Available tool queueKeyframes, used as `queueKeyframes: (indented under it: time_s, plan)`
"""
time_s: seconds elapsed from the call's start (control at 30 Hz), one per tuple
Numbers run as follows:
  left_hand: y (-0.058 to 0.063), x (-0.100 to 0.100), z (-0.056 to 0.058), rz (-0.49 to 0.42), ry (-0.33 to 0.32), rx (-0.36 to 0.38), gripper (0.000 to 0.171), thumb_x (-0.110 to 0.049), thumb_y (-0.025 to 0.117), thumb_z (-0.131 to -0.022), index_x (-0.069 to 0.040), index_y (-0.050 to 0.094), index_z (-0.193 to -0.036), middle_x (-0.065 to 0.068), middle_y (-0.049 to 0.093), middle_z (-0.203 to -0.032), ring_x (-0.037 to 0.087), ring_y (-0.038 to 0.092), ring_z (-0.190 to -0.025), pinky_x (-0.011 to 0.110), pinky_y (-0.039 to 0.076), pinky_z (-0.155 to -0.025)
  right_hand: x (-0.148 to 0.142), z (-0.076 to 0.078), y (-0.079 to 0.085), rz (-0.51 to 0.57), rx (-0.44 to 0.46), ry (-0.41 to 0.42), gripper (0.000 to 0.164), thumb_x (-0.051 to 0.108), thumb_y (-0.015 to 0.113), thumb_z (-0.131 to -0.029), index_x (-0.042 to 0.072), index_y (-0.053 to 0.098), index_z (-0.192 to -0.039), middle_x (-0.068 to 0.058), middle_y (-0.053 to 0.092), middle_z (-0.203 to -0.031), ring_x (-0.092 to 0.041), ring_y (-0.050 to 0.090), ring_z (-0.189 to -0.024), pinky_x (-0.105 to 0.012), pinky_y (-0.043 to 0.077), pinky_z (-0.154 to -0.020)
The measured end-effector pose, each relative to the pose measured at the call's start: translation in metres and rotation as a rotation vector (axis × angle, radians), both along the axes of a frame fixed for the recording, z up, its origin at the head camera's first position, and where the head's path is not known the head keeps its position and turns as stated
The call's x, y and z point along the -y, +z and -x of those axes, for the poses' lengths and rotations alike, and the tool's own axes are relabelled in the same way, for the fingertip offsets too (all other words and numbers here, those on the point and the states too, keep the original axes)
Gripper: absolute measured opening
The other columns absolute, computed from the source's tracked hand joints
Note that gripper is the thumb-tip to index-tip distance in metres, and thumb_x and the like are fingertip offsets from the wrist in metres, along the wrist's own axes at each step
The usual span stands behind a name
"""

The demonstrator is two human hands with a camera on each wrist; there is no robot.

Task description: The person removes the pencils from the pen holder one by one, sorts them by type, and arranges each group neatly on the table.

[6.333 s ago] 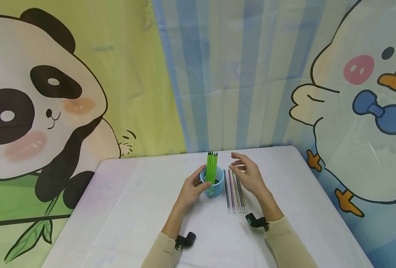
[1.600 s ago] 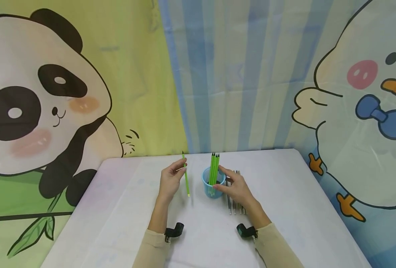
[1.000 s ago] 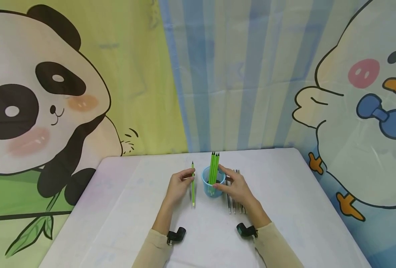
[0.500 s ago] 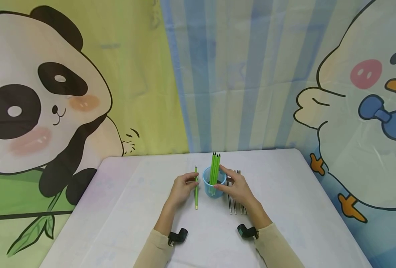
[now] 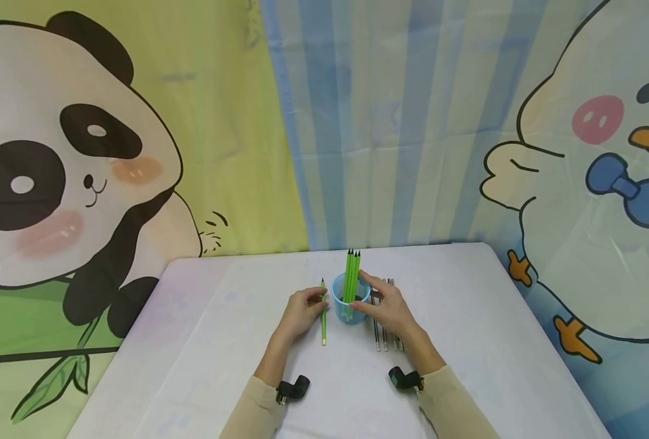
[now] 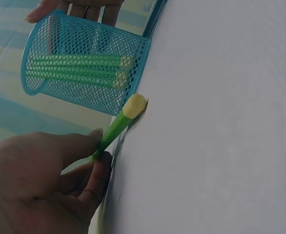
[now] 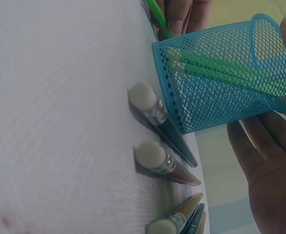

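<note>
My left hand (image 5: 301, 312) pinches a green pencil (image 5: 323, 332) between thumb and fingers, left of the cup. The pencil's dark tip points away and its pale eraser end (image 6: 135, 105) is at or just above the tabletop; I cannot tell which. My right hand (image 5: 391, 311) holds the blue mesh pencil cup (image 5: 340, 312) from its right side, thumb near the rim and fingers behind. Several green pencils (image 5: 351, 277) stand in the cup, tips up. Right of it lie several dark and coloured pencils (image 7: 150, 102) with white erasers, partly hidden by my right hand in the head view.
A white cloth covers the table (image 5: 192, 366). Its far edge meets a printed curtain (image 5: 357, 122) with a panda at left and a white bird at right. Both sleeved wrists wear a small black camera (image 5: 294, 388).
Earlier my left hand held the cup and my right hovered over the loose pencils. Now my right holds the cup; my left has carried one green pencil right and nearer, beside it.
</note>
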State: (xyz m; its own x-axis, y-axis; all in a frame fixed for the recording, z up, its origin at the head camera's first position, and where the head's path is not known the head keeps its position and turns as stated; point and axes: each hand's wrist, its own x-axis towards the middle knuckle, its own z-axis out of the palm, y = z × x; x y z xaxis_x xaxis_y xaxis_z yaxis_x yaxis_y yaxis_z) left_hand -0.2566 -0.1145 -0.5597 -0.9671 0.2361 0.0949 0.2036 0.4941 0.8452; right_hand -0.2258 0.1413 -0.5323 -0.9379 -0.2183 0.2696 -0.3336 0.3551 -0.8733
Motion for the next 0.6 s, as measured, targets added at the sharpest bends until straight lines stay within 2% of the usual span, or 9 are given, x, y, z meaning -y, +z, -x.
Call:
queueKeyframes:
  time_s: [0.2, 0.4, 0.5, 0.6]
  plan:
    - [-0.0007, -0.0065, 0.0014, 0.021, 0.033, -0.001, 0.028, -0.008, 0.077, -0.094, -0.008, 0.074, -0.121, 0.013, 0.074, -0.118, 0.019, 0.071, -0.099, 0.036, 0.061, -0.086, 0.0011, -0.0012, -0.0004, -0.008, 0.001, -0.008, 0.085, 0.038, 0.087, -0.085, 0.021, 0.047, -0.158, -0.010, 0.050, -0.159, -0.035, 0.050, -0.144, -0.048, 0.053, -0.108]
    - [0.0003, -0.0081, 0.0002, 0.040, 0.035, 0.007, 0.027, -0.007, 0.077, -0.094, -0.004, 0.073, -0.120, 0.017, 0.070, -0.130, 0.016, 0.071, -0.095, 0.030, 0.061, -0.079, 0.0019, -0.0012, -0.0019, -0.004, 0.002, 0.010, 0.085, 0.036, 0.086, -0.086, 0.020, 0.045, -0.159, -0.011, 0.048, -0.160, -0.035, 0.049, -0.145, -0.047, 0.053, -0.108]
    - [0.0004, -0.0083, 0.0001, 0.050, 0.034, -0.005, 0.027, -0.008, 0.077, -0.093, -0.004, 0.073, -0.119, 0.018, 0.069, -0.133, 0.018, 0.071, -0.096, 0.031, 0.061, -0.079, 0.0020, -0.0015, -0.0012, -0.006, 0.006, 0.004, 0.085, 0.036, 0.087, -0.086, 0.021, 0.045, -0.159, -0.011, 0.049, -0.160, -0.035, 0.050, -0.145, -0.048, 0.053, -0.108]
    - [0.0004, -0.0096, 0.0001, 0.064, 0.040, -0.014, 0.027, -0.009, 0.078, -0.093, -0.004, 0.074, -0.119, 0.018, 0.067, -0.136, 0.024, 0.072, -0.105, 0.037, 0.062, -0.087, 0.0019, -0.0019, -0.0002, -0.003, 0.010, -0.006, 0.085, 0.035, 0.087, -0.085, 0.021, 0.046, -0.158, -0.010, 0.049, -0.160, -0.035, 0.049, -0.145, -0.049, 0.052, -0.108]
